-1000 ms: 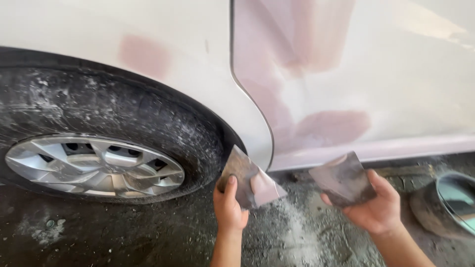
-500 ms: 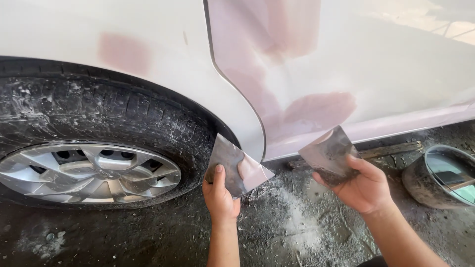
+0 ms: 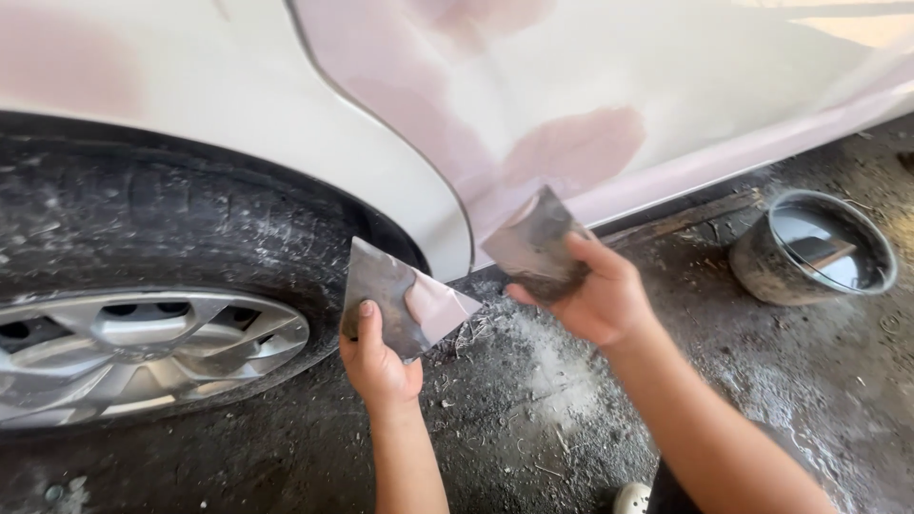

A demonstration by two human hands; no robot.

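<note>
two flat metal spreader blades are in my grip, one in each hand. my left hand (image 3: 379, 360) is closed on the lower edge of the left blade (image 3: 400, 297), thumb on its dark face, and the blade tilts up and to the right with a smear of pink filler near its far corner. it sits just in front of the tyre (image 3: 181, 238), close to the lip of the wheel arch but i cannot tell if it touches. my right hand (image 3: 595, 297) is curled around the right blade (image 3: 533, 243), fingers wrapped over its bottom edge, and the blade's upper corner is held up at the lower part of the car door (image 3: 666, 86), right by a patch of pink filler (image 3: 576, 148) on the pale panel. the two blades are near each other but apart. a silver wheel cover (image 3: 133, 347) fills the lower left of the view. off to the right, on the dirty concrete floor (image 3: 533, 419), stands a round grimy pot (image 3: 814, 246) with liquid in it, well apart from both hands. more pink patches show on the fender (image 3: 238, 86) above the tyre.
</note>
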